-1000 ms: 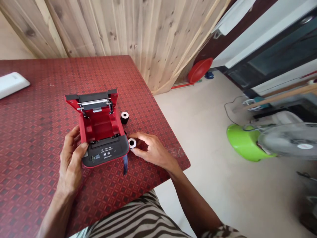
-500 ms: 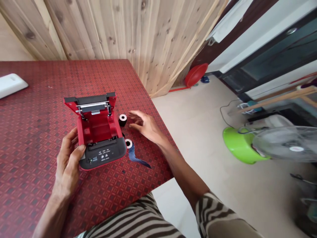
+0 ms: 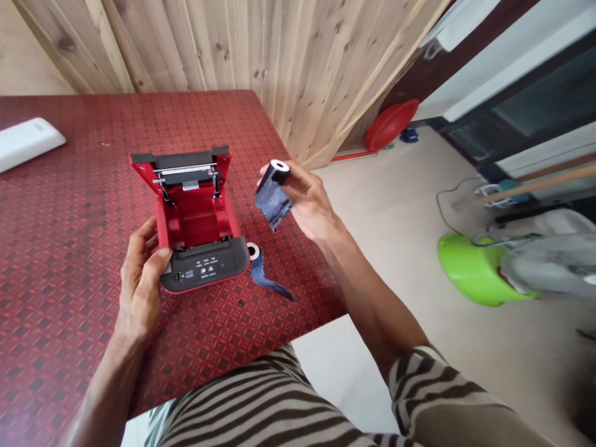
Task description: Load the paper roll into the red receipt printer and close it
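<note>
A red and black label printer (image 3: pixel 205 267) stands on the table with its lid (image 3: pixel 186 171) raised and its red inner bay in sight. My left hand (image 3: pixel 142 279) grips the printer's near left side, thumb on top of the black panel. Up in the air to the right of the printer, my right hand (image 3: pixel 310 202) holds a black ribbon roll (image 3: pixel 272 177) with a white core; a crinkled dark blue piece of ribbon hangs off it. A second ribbon roll (image 3: pixel 254 251) lies against the printer's right side, its blue tail trailing across the table.
The red patterned table (image 3: pixel 93 205) ends on the right above a pale floor. A white object (image 3: pixel 30 143) lies at its far left. Behind stands a wooden plank wall (image 3: pixel 223 49). On the floor are a green tub (image 3: pixel 465 270) and, farther back, a red basin (image 3: pixel 391 124).
My right hand has closed on the black ribbon roll that stood beside the printer and lifted it off the table. My left hand stays on the printer. The view has shifted slightly.
</note>
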